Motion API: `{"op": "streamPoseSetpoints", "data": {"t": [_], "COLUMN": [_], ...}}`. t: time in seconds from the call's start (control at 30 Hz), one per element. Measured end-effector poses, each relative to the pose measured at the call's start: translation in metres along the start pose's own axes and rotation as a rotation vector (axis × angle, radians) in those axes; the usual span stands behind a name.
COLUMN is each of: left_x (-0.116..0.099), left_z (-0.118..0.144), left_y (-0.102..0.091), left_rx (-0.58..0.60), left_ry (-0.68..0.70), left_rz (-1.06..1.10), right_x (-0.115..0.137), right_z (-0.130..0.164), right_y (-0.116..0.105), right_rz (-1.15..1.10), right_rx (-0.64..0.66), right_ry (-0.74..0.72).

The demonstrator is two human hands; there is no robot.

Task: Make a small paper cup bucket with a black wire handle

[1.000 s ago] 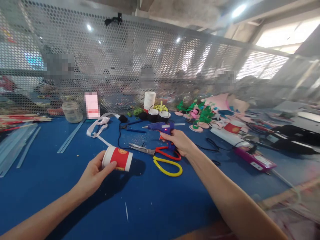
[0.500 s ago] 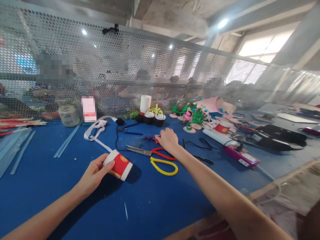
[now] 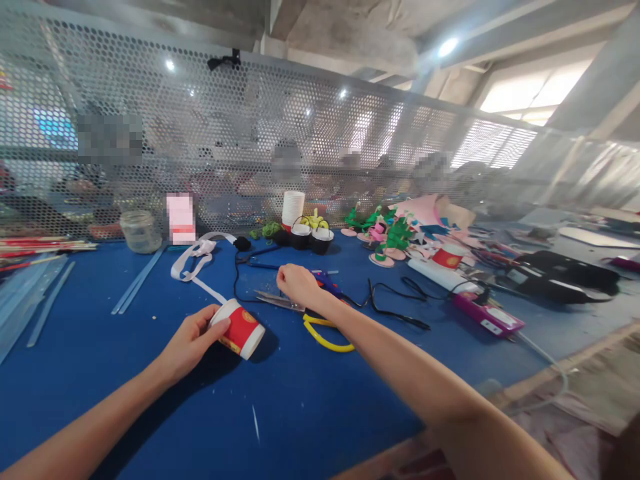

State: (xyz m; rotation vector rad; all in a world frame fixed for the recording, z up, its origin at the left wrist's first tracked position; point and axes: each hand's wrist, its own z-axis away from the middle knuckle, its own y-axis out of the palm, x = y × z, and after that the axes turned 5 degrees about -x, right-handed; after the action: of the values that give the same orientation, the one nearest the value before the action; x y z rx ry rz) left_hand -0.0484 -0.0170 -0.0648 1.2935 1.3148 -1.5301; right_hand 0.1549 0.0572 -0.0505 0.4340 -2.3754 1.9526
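My left hand point(image 3: 193, 340) is closed around a red and white paper cup point(image 3: 241, 328), tilted on its side above the blue table. A white ribbon point(image 3: 207, 290) runs from the cup's rim back to a loose loop on the table. Over the scissors point(image 3: 327, 337) with yellow and red handles, my right hand point(image 3: 299, 287) has its fingers curled downward. Whatever they pinch, if anything, is hidden. Just beyond its wrist lies a dark blue glue gun point(image 3: 327, 283), partly covered by the arm.
Small black-wrapped cups with handles point(image 3: 321, 239) and a stack of white cups point(image 3: 293, 210) stand at the back. Green and pink craft pieces point(image 3: 395, 240) lie right of them. A purple power strip point(image 3: 487, 315), cords, clear jar point(image 3: 141, 232) and mesh partition point(image 3: 240, 133) surround the table.
My right hand has moved left, away from the glue gun, to above the scissors. My left hand keeps holding the paper cup in nearly the same place.
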Motion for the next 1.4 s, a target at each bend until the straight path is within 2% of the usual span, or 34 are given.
{"op": "streamPoseSetpoints", "data": {"t": [0.13,0.27,0.37,0.47,0.63,0.8,0.9,1.0,1.03,1.1,1.17,1.27,1.33,1.4], "left_x": [0.0,0.001,0.002,0.003,0.001,0.002,0.002,0.001,0.001,0.0,0.0,0.0,0.0,0.0], "left_z": [0.0,0.001,0.0,0.0,0.001,0.001,-0.001,-0.001,-0.001,-0.001,0.0,0.0,-0.001,-0.003], "left_y": [0.0,-0.002,-0.004,-0.004,-0.003,-0.002,-0.003,-0.004,-0.004,-0.005,-0.004,-0.004,-0.005,-0.006], "left_rx": [-0.008,-0.004,0.005,0.002,-0.002,-0.009,-0.014,-0.03,-0.033,-0.036,-0.04,-0.037,-0.031,-0.026], "left_ry": [0.019,0.034,0.03,0.023,0.021,0.023,0.024,0.016,0.013,0.015,0.028,0.041,0.053,0.074], "left_rz": [-0.033,-0.074,-0.098,-0.106,-0.078,-0.028,-0.024,-0.069,-0.083,-0.102,-0.117,-0.135,-0.157,-0.182], "right_x": [0.004,0.0,-0.004,-0.005,-0.001,0.007,0.016,0.032,0.037,0.047,0.054,0.055,0.05,0.042], "right_z": [-0.009,-0.009,-0.004,-0.001,-0.002,-0.021,-0.045,-0.065,-0.068,-0.068,-0.059,-0.033,-0.014,0.003], "right_y": [-0.011,-0.018,-0.015,-0.006,0.0,-0.014,-0.02,-0.026,-0.029,-0.034,-0.038,-0.038,-0.036,-0.034], "right_rz": [0.044,0.085,0.099,0.087,0.023,-0.106,-0.294,-0.948,-1.082,-1.208,-1.201,-1.121,-1.08,-1.077], "right_rx": [-0.011,0.069,0.158,0.176,0.082,-0.133,-0.195,-0.207,-0.211,-0.212,-0.181,-0.052,0.081,0.183], "right_ry": [-0.003,-0.039,-0.065,-0.082,-0.082,-0.047,-0.04,0.035,0.033,-0.029,-0.142,-0.311,-0.321,-0.266]}}
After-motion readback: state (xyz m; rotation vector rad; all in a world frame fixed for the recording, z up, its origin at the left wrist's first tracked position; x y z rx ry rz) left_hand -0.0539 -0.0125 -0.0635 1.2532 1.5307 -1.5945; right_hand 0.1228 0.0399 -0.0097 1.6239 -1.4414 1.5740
